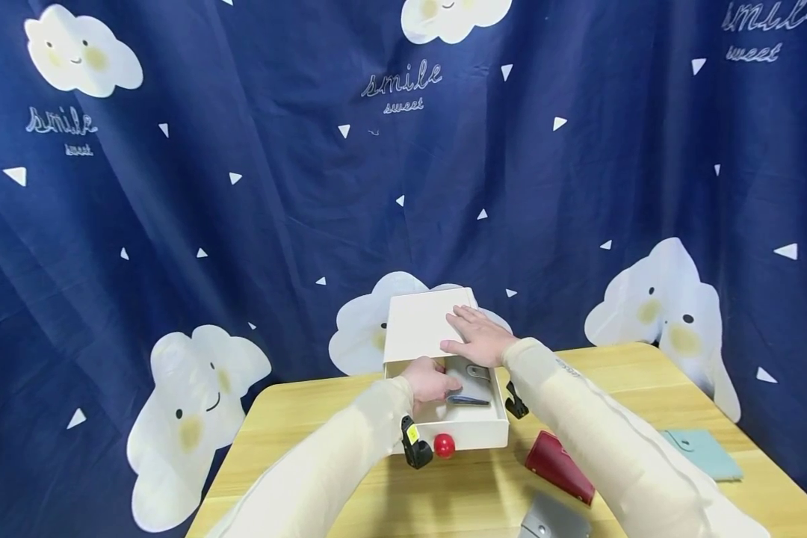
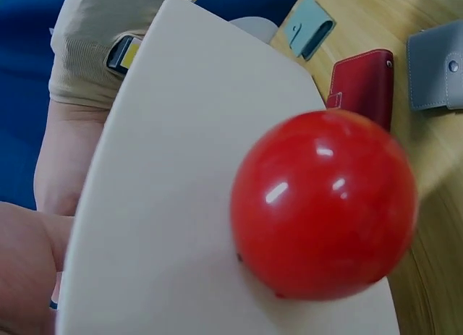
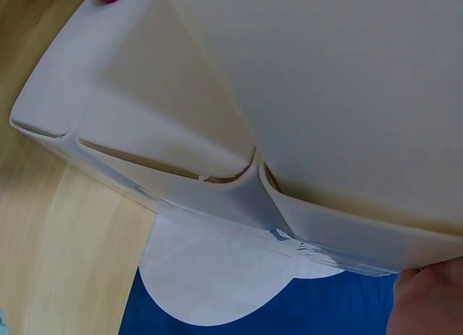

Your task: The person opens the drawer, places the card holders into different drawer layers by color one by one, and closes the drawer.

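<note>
A white box (image 1: 425,323) stands on the table with its drawer (image 1: 462,433) pulled out; a red ball knob (image 1: 444,446) is on the drawer front. Inside the drawer lies a grey snap wallet (image 1: 469,377) with a dark blue edge towards the front. My left hand (image 1: 430,379) reaches into the drawer, its fingertips at the wallet's left side; its other fingers are hidden, so I cannot tell whether it grips. My right hand (image 1: 480,338) rests on the box top near its right edge, fingers spread. The red knob (image 2: 325,205) fills much of the left wrist view.
Right of the box, a dark red wallet (image 1: 560,467), a grey wallet (image 1: 554,518) and a light teal wallet (image 1: 702,453) lie on the wooden table (image 1: 296,426). A blue curtain (image 1: 276,187) with clouds hangs behind. Each wrist carries a small black camera (image 1: 415,446).
</note>
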`<state>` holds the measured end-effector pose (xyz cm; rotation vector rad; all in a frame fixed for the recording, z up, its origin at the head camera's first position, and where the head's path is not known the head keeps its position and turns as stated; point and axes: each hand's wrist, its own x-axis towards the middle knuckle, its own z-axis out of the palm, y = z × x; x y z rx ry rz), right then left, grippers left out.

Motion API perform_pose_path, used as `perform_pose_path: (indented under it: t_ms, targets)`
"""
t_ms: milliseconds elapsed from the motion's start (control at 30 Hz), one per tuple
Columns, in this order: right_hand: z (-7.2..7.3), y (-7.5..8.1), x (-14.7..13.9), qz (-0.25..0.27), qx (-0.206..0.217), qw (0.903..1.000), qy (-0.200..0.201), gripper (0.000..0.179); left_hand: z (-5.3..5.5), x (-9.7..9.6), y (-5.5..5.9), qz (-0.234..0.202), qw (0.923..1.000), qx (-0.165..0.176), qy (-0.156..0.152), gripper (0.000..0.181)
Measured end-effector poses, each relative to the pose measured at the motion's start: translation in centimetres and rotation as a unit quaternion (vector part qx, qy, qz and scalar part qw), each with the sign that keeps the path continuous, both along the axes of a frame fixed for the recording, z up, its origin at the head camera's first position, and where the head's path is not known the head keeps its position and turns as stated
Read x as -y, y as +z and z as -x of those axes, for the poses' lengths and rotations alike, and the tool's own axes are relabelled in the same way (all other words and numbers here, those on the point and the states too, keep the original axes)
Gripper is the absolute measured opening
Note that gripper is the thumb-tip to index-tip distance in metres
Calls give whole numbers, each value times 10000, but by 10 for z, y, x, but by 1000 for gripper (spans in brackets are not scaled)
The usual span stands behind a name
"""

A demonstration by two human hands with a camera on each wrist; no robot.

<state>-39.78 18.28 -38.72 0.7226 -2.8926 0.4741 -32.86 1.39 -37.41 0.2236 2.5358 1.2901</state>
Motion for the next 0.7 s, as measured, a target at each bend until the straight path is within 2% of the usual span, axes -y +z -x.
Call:
perform_pose_path:
  t_ms: [200,367,533,567,600,700]
  targets:
    - [-2,1,1,-74,6,10000,-1,83,-4,1,5,111,9999,10,-49,17]
    - [-4,3,2,-79,60,10000,-3,81,-5,12,12,330,9990,-89,-300,28]
    - [-7,5,2,-36,129,9999,-20,79,-3,25,17,-34,9989,-181,-435,32]
    - [-7,6,3,-36,134,9999,-31,79,-3,29,20,-83,9987,-249,-448,32]
    - [-7,6,3,-30,139,9999,-35,79,-2,33,22,-21,9977,-463,-495,30]
    - [-9,7,4,15,144,9999,-37,78,0,46,33,446,9880,-1306,-692,30]
